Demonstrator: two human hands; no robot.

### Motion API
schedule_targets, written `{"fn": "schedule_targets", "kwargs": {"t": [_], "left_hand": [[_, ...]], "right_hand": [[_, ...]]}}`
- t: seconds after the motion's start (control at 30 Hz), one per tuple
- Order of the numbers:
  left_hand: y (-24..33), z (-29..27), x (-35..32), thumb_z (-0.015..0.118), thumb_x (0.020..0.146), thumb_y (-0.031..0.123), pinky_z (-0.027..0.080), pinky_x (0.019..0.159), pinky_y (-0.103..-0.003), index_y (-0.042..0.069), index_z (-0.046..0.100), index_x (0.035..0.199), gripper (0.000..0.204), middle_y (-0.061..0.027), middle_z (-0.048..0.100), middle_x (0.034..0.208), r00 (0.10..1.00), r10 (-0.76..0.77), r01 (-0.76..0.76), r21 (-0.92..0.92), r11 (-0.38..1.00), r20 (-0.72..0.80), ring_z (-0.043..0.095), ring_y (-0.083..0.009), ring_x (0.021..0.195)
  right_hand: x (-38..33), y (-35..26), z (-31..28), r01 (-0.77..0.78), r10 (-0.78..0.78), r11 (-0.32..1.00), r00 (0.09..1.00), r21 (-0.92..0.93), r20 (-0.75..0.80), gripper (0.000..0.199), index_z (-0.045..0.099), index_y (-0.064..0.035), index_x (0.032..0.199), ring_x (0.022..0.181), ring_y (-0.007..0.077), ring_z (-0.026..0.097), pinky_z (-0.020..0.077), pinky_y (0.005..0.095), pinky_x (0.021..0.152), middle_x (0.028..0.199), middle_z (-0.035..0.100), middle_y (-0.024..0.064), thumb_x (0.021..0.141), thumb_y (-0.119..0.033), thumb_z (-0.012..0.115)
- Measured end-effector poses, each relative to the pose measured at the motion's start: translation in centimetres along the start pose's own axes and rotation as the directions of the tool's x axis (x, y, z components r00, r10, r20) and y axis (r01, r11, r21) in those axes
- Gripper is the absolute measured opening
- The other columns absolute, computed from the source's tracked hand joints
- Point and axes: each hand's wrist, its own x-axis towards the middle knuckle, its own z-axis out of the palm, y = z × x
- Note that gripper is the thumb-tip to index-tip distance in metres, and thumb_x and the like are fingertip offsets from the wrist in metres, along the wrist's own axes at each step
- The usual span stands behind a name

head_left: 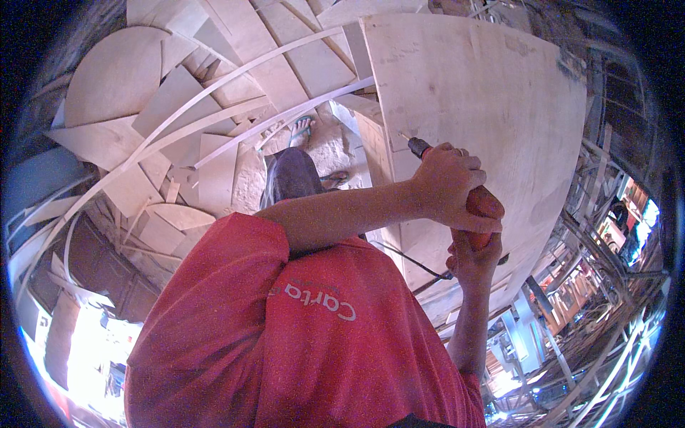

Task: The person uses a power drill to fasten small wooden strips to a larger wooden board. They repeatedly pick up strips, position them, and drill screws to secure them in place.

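Note:
A red power drill [485, 205] with a black chuck is held in both my hands over a large pale plywood sheet [485, 93]. My left hand [448, 180] wraps over the front of the drill's body, just behind the chuck. Lower down, my right hand [472, 258] grips the drill's rear end and handle; some of its fingers are hidden. The thin bit [404, 135] points to the upper left, close to the left edge of the sheet. Whether its tip touches the wood I cannot tell. A black cord [414, 260] runs from near my right hand toward my body.
Plywood offcuts [285, 78] cover the floor at the left, among them a rounded panel [118, 71]. Long thin strips [214, 89] curve across them. My sandalled foot [302, 128] stands beside the sheet's left side. Lumber and clutter [556, 299] lie at the right.

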Motion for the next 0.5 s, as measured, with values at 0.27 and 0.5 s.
{"fn": "schedule_targets", "kwargs": {"t": [0.27, 0.5], "left_hand": [[-0.8, -1.8, 0.1, 0.073, 0.058, 0.088, 0.053, 0.073, -0.047, 0.005, 0.07, 0.073, 0.084, -0.0118, 0.067, 0.077, 0.995, -0.032, 0.036, -0.036, 0.999, 0.1, 0.068, -0.0348, 0.074], [-1.3, -2.4, 0.1, 0.073, 0.053, 0.092, 0.053, 0.069, -0.048, 0.005, 0.07, 0.073, 0.089, -0.0126, 0.067, 0.077, 0.994, -0.064, 0.066, -0.025, 0.998, 0.089, 0.068, -0.0367, 0.073]], "right_hand": [[0.9, -0.5, -0.8, 0.21, -0.194, 0.942, 0.977, -0.262, 0.085, 0.052, 0.049, -0.0079, 0.134, 0.074, 0.0124, 0.064, 0.0528, 0.0274, 0.058, 0.097, 0.066, 0.0093, 0.091, -0.008, 0.077], [0.9, -4.5, -0.7, 0.25, -0.202, 0.859, 0.967, -0.446, 0.153, 0.058, 0.049, -0.0041, 0.14, 0.105, 0.021, 0.065, 0.0561, 0.035, 0.087, 0.121, 0.067, 0.0146, 0.089, -0.006, 0.075]]}}
